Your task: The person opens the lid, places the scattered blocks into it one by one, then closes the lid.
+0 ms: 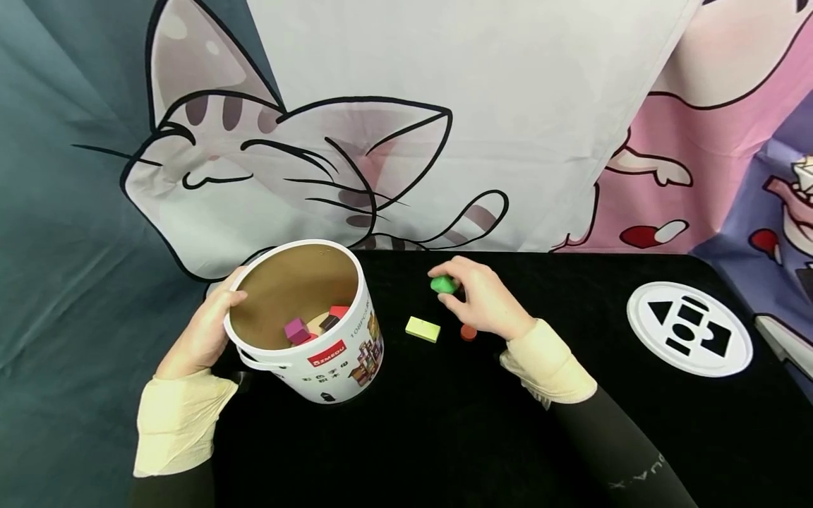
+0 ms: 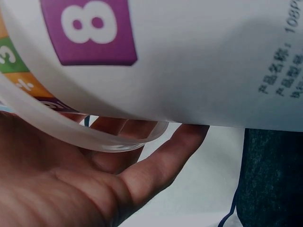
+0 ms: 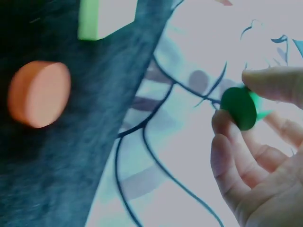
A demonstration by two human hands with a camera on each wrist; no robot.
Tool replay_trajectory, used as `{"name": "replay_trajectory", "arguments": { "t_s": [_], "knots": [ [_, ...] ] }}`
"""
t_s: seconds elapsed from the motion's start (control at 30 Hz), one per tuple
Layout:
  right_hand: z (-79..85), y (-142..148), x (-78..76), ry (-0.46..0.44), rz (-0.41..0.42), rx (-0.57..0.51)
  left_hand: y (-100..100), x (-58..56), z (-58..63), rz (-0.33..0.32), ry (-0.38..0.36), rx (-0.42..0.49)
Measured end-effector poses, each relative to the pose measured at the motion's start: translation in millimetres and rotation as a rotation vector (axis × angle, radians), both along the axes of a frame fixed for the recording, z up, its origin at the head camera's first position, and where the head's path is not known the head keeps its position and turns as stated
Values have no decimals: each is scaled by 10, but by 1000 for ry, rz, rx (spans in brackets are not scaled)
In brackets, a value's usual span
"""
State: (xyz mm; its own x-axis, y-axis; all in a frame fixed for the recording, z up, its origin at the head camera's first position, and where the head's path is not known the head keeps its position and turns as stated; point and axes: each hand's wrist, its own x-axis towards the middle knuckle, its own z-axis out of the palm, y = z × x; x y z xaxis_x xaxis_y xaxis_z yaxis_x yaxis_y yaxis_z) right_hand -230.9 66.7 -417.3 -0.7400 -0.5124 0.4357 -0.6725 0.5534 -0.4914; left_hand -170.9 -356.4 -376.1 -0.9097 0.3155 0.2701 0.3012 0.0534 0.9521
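Observation:
My left hand (image 1: 206, 324) grips the white bucket (image 1: 343, 367) by its left side, the thumb hooked over the rim. In the left wrist view, fingers (image 2: 165, 161) lie against the printed wall near the handle (image 2: 109, 142). The bucket leans with its mouth towards me; inside lie several blocks, among them a purple block (image 1: 296, 331) and a red one. To the right, my right hand (image 1: 485, 293) pinches a green block (image 3: 240, 109) with a round end face between thumb and fingers, above the black table. Under that hand are a yellow-green rectangular block (image 1: 423, 329) and an orange-red disc (image 1: 468, 332).
A white round lid (image 1: 689, 329) with shaped cut-outs lies on the black tabletop (image 1: 432, 423) at the right. Behind the table hangs a cloth (image 1: 527, 141) printed with cartoon cats, close to the far edge.

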Motion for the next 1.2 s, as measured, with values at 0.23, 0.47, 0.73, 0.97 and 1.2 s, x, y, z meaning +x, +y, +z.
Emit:
{"name": "replay_trajectory", "arguments": {
  "t_s": [0.23,0.47,0.73,0.97,1.2],
  "knots": [
    [323,-213,32,18,95,-162,18,12,-11,22,-1,18],
    [625,-501,112,50,209,-226,21,21,-20,32,-7,17],
    [888,-795,221,92,298,-275,22,7,7,36,6,15],
    [1015,-1002,287,145,331,-255,20,12,13,38,8,7],
    [1030,-1151,332,184,329,-223,23,7,20,43,3,-2]
  ]
}}
